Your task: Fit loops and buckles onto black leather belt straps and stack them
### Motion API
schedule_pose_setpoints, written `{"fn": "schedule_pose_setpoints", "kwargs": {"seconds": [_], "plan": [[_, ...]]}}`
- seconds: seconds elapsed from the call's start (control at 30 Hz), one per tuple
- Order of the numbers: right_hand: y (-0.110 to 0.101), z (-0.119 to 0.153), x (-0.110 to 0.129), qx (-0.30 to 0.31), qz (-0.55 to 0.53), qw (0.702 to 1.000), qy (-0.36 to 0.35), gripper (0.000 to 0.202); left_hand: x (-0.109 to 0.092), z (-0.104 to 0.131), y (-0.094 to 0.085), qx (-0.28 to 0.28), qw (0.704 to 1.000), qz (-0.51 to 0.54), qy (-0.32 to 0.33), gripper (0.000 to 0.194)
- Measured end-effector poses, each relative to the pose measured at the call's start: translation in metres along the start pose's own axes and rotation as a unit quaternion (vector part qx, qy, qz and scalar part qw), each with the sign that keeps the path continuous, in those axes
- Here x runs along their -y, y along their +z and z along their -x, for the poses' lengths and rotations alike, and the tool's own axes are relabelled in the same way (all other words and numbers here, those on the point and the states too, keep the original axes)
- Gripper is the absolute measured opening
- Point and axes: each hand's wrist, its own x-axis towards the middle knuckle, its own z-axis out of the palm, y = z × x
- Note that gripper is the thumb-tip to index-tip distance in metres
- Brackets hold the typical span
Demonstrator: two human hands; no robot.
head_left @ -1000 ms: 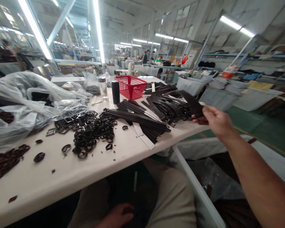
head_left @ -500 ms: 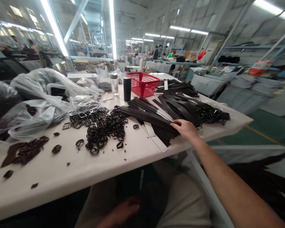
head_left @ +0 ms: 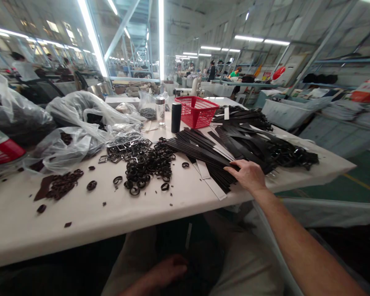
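My right hand [head_left: 249, 176] lies at the near end of a fanned stack of dark straps [head_left: 200, 154], thumb and fingertips closed on a strap edge. Beneath the stack, pale strips [head_left: 214, 187] stick out. Low in the shadow by my lap is my left hand [head_left: 168, 269], fingers loosely stretched and a little apart, with nothing visible in them. To the left of the straps sits a heap of small black loops [head_left: 148, 168], with metal buckles [head_left: 128, 149] behind it. More belts with buckles [head_left: 296, 154] lie right of my right hand.
A red plastic basket [head_left: 197, 113], a black flask [head_left: 176, 117] and a clear bottle [head_left: 160, 112] stand behind the straps. Plastic bags [head_left: 80, 109] and brown loops [head_left: 64, 183] occupy the table's left. A bin [head_left: 327, 211] stands below at right.
The view has turned left, so the table's contents appear farther right. A red-and-white container has come in at the left edge. My right hand stays at the strap stack.
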Motion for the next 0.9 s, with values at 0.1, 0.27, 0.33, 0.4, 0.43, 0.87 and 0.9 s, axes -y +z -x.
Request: {"fn": "schedule_pose_setpoints", "kwargs": {"seconds": [0.1,0.27,0.33,0.4,0.43,0.87,0.9], "plan": [[0.0,-0.003,-0.001,-0.007,-0.002,1.0,0.009,0.03,-0.001,0.0,0.0,-0.001,1.0,0.008,-0.001,0.065],[-0.008,-0.006,0.003,-0.026,0.017,1.0,0.002,0.037,-0.006,0.001,0.003,-0.012,1.0,0.016,0.004,0.07],[-0.017,0.0,0.01,-0.045,0.016,0.998,-0.028,0.032,-0.019,0.007,0.007,-0.027,0.999,0.016,0.021,0.067],[-0.027,0.016,0.019,-0.086,0.016,0.993,-0.079,0.031,-0.043,0.018,0.014,-0.028,0.998,0.032,0.053,0.063],[-0.031,0.027,0.024,-0.114,0.02,0.987,-0.112,0.031,-0.058,0.024,0.019,-0.016,0.996,0.049,0.07,0.062],[-0.066,0.275,0.029,-0.132,-0.048,0.983,-0.115,0.06,-0.236,0.031,0.057,0.024,0.879,0.429,0.208,0.055],[-0.069,0.292,0.023,-0.111,-0.041,0.984,-0.133,0.059,-0.239,0.03,0.056,0.007,0.872,0.446,0.201,0.051]]}}
